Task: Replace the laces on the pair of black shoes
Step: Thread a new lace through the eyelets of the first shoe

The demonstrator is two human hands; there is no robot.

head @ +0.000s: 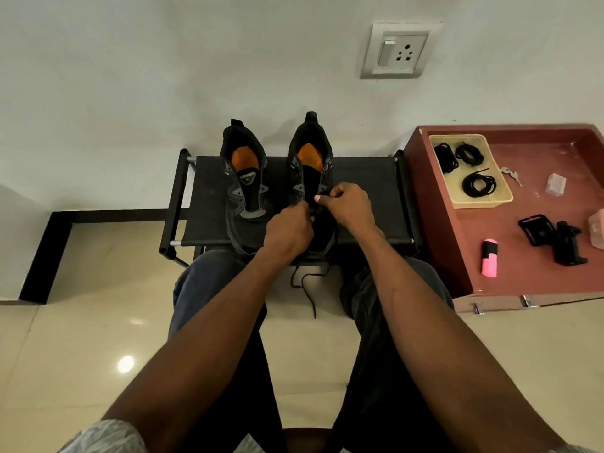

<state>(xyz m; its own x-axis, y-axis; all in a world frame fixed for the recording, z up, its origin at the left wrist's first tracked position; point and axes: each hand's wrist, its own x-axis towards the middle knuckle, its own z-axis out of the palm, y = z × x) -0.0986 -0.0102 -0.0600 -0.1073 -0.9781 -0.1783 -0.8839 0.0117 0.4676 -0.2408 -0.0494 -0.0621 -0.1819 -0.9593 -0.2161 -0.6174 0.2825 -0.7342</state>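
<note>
Taking the black rack (359, 204) against the wall as the landmark, 2 black shoes stand on its fabric top with toes toward the person. The left shoe (245, 178) sits toward the rack's left half, and its eyelets look bare, with no lace across the tongue. Just right of it, near the rack's middle, is the right shoe (310, 171), where both hands work. The left hand (287, 230) is curled over the shoe's toe end, seemingly pinching the lace (305, 282), though the grip itself is hidden behind the knuckles. The right hand (346, 204) is closed in a narrow pinch at an eyelet on the shoe's right side, thumb against forefinger. Loose lace ends hang off the rack's front edge, between the knees. Right of the rack, a low red table (490, 276) holds a tan basket (480, 199) with 3 coiled black laces (478, 184), plus keys and a pink-and-black item. The lace should be light, limp and thin, so it is best taken near its stiff tip for threading, while the shoe's soft upper wants steadying close to the eyelet.
</note>
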